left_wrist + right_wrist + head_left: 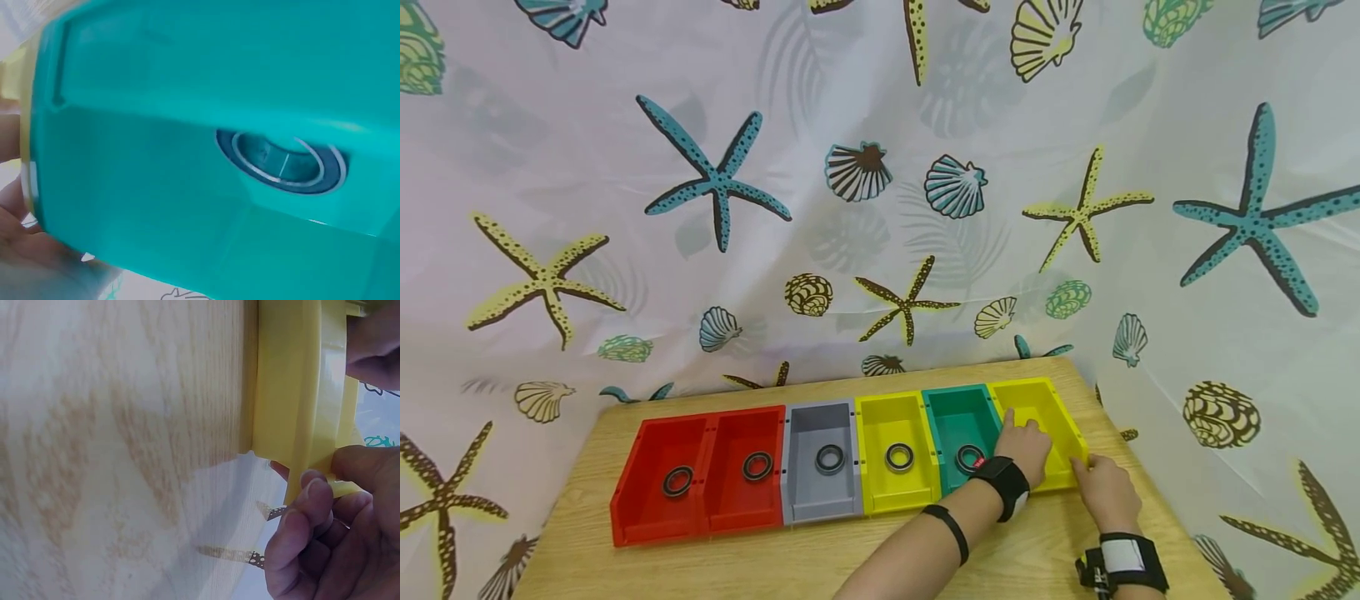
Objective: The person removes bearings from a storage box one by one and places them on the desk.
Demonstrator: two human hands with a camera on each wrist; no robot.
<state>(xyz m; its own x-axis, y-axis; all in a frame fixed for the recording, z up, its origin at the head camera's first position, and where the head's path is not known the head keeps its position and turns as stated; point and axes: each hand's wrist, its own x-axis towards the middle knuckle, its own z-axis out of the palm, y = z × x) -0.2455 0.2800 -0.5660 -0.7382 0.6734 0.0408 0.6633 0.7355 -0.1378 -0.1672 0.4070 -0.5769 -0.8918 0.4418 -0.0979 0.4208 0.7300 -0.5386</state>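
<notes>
At the right end of the row is a yellow bin [1062, 425]. My right hand [1108, 492] holds its right side wall near the front; in the right wrist view the thumb [362, 465] presses on the rim and the other fingers are curled below. My left hand [1028, 450] reaches over the bin's left wall, its fingers inside the yellow bin. Its inner side is hidden, so I cannot tell whether it grips anything. Under the left wrist, the teal bin [955, 421] holds a ring-shaped bearing [281, 183].
Further left stand another yellow bin [891, 412], a grey bin [820, 421] and two red bins [748, 429], each with one bearing inside. They form a joined row on a wooden table [760, 571]. A patterned curtain [850, 242] hangs behind and at the right.
</notes>
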